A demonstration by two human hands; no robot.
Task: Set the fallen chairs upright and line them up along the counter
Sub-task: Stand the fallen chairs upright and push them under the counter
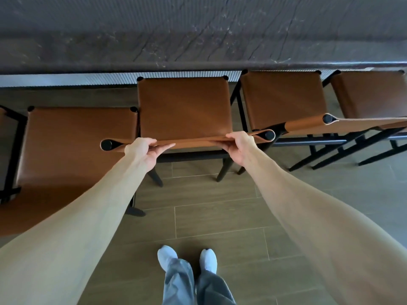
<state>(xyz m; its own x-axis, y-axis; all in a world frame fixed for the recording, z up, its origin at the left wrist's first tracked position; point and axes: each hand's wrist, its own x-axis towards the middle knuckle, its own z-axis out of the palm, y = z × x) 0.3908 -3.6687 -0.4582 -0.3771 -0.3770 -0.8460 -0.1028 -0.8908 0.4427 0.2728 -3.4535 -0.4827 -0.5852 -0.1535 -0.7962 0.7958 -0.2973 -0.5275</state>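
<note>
A tan leather chair (184, 106) with a black frame stands upright in front of me, its seat close to the dark stone counter (198, 40). My left hand (143, 150) grips the left part of its leather backrest strap (193, 142) and my right hand (239, 146) grips the right part. Another upright chair (74, 139) stands on the left, set farther back from the counter. Two more chairs (284, 95) (372, 93) stand upright on the right, tucked against the counter.
The counter's ribbed pale base (66, 79) runs below the stone edge. Part of one more chair frame (8, 150) shows at the far left edge. Wood-look floor tiles (220, 221) lie under me, with my feet in white socks (187, 258) behind the middle chair.
</note>
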